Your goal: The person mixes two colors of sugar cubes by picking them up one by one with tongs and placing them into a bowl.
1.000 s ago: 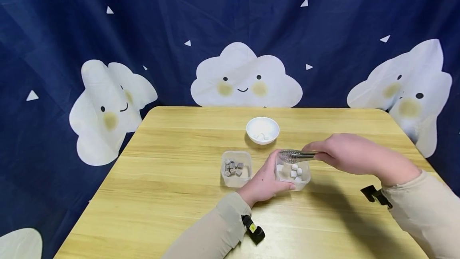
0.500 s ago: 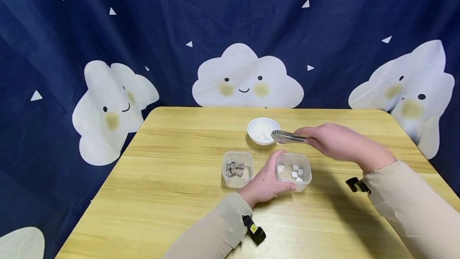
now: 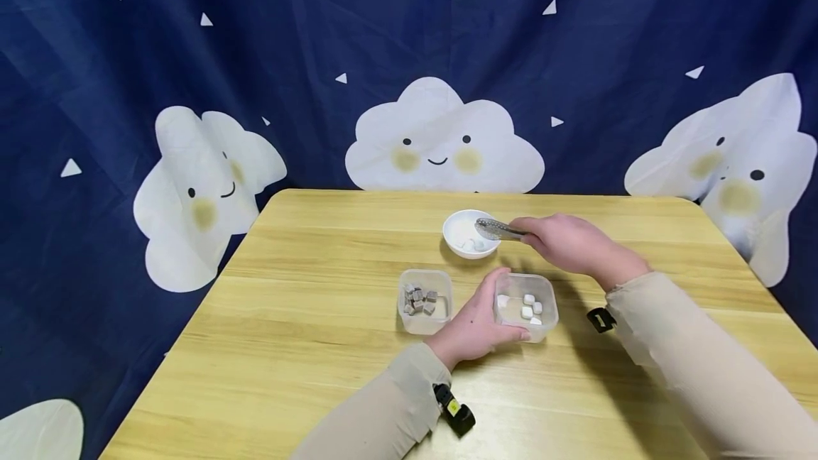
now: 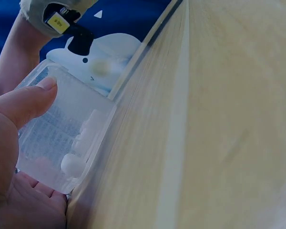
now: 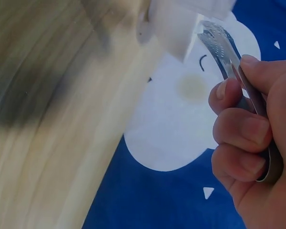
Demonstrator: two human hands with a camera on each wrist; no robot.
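My left hand (image 3: 471, 326) grips a clear plastic box (image 3: 542, 336) by its left side, thumb on the near wall. Several small white cubes (image 3: 527, 312) lie in that box; they show through its wall in the left wrist view. My right hand (image 3: 569, 243) holds metal tongs (image 3: 501, 230), fingers curled round their arms in the right wrist view. The perforated tips of the tongs are over the white bowl (image 3: 452, 240), which has a few pale pieces (image 3: 471, 245) in it. Whether the tips pinch a piece cannot be made out.
A second clear box (image 3: 409, 326) with several grey-brown cubes (image 3: 418, 298) stands left of my left hand. All of it rests on a wooden table (image 3: 307, 346). A dark blue curtain (image 3: 307, 34) with cloud prints hangs behind the table's far edge.
My right hand has carried the tongs from above the box of white cubes, away and to the left, to over the bowl. My left hand keeps its grip on the box.
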